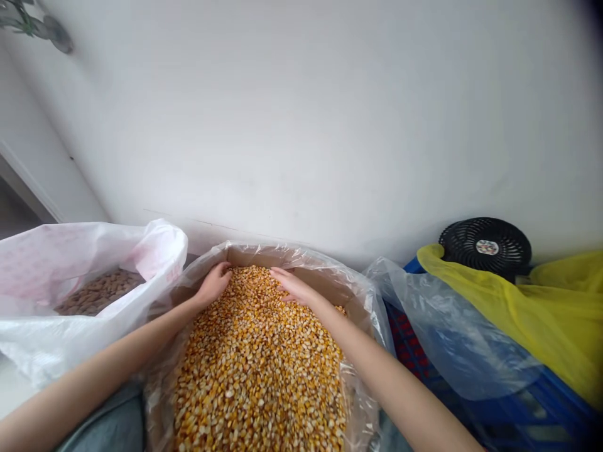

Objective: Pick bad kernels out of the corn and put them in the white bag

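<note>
Dried corn kernels, yellow and orange with pale tips, fill a cardboard box lined with a clear plastic bag. My left hand is at the far left edge of the kernels, beside the liner, its fingers slightly curved and apart. Across from it, my right hand lies over the far right part of the heap with fingers stretched out. Both hands touch the corn's surface, and I see nothing held in either. Some fingertips are hard to make out.
A white sack of brown almond-like nuts stands at the left. To the right is a blue crate with clear plastic, yellow mesh cloth and a black fan. A white wall rises behind.
</note>
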Demonstrator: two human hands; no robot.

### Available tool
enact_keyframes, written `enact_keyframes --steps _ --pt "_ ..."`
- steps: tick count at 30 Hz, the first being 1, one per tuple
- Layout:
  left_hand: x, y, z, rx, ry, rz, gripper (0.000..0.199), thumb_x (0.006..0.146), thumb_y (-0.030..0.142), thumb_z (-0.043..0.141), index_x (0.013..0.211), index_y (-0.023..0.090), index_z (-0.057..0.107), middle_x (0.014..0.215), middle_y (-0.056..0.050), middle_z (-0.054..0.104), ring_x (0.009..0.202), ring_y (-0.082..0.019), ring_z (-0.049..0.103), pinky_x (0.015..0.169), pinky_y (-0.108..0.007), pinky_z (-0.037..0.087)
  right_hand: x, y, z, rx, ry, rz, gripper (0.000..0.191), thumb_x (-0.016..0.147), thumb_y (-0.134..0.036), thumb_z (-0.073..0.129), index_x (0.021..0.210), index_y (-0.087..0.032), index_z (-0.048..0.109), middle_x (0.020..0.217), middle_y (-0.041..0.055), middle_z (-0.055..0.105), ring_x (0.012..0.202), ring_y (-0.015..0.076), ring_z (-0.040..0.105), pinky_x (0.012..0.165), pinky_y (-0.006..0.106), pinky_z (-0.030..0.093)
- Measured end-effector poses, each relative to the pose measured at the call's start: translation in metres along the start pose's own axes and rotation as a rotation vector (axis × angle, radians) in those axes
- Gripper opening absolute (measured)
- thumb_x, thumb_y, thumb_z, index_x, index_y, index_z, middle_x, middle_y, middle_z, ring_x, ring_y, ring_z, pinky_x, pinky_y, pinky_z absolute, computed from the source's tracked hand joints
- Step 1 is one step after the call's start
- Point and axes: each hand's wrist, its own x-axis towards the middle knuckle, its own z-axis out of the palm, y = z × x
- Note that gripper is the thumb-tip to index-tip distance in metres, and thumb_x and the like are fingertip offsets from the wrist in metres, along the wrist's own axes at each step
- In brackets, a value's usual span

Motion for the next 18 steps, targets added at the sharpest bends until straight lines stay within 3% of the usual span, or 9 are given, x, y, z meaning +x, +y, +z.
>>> enact_keyframes --steps 3,6,9,12,15,18 --pt "-0.014 -0.018 0.009 0.253 0.069 0.186 0.037 0.071 0.030 0.046 0.104 0.013 0.047 0.115 -0.009 0.043 0.110 -0.024 0.035 0.098 -0.033 0.021 -0.005 0.023 -0.024 -0.363 0.145 -0.046 0.047 0.072 -0.042 0.044 0.116 -0.023 0.042 0.110 0.0093 0.049 0.087 0.0197 0.049 0.067 0.033 0.041" --pt "-0.023 -0.026 0.017 0.478 0.056 0.337 0.035 0.075 0.033 0.041 0.106 0.017 0.048 0.117 -0.008 0.041 0.111 -0.024 0.034 0.096 -0.036 0.025 -0.009 0.050 -0.044 -0.705 0.332 -0.151 0.030 0.076 -0.030 0.039 0.099 -0.017 0.054 0.095 0.0081 0.055 0.082 0.0163 0.051 0.072 0.028 0.038" --pt "-0.026 -0.025 0.015 0.665 0.033 0.438 0.039 0.079 0.035 0.034 0.111 0.017 0.044 0.119 -0.009 0.039 0.112 -0.024 0.033 0.093 -0.039 0.028 -0.016 0.069 -0.056 -0.845 0.433 -0.163 0.023 0.075 -0.025 0.039 0.088 -0.016 0.057 0.095 0.0078 0.053 0.085 0.0163 0.050 0.075 0.026 0.034" --pt "-0.033 -0.018 0.014 0.811 -0.020 0.559 0.042 0.081 0.038 0.030 0.116 0.017 0.039 0.123 -0.010 0.037 0.114 -0.024 0.030 0.092 -0.041 0.028 -0.026 0.077 -0.055 -0.878 0.447 -0.147 0.025 0.076 -0.025 0.039 0.094 -0.016 0.054 0.097 0.0083 0.051 0.087 0.0166 0.049 0.076 0.026 0.033" --pt "-0.053 -0.004 0.027 0.927 -0.197 0.804 0.044 0.082 0.039 0.029 0.120 0.019 0.036 0.129 -0.009 0.033 0.118 -0.025 0.025 0.096 -0.044 0.021 -0.038 0.078 -0.045 -1.010 0.420 -0.195 0.028 0.077 -0.023 0.037 0.102 -0.017 0.050 0.101 0.0085 0.049 0.091 0.0168 0.047 0.076 0.026 0.032" --pt "-0.090 0.007 0.055 0.942 -0.512 1.045 0.047 0.081 0.041 0.029 0.123 0.021 0.033 0.131 -0.007 0.032 0.120 -0.025 0.023 0.098 -0.046 0.016 -0.047 0.078 -0.036 -1.219 0.384 -0.211 0.030 0.079 -0.020 0.032 0.104 -0.019 0.047 0.103 0.0094 0.047 0.093 0.0186 0.045 0.076 0.029 0.032"
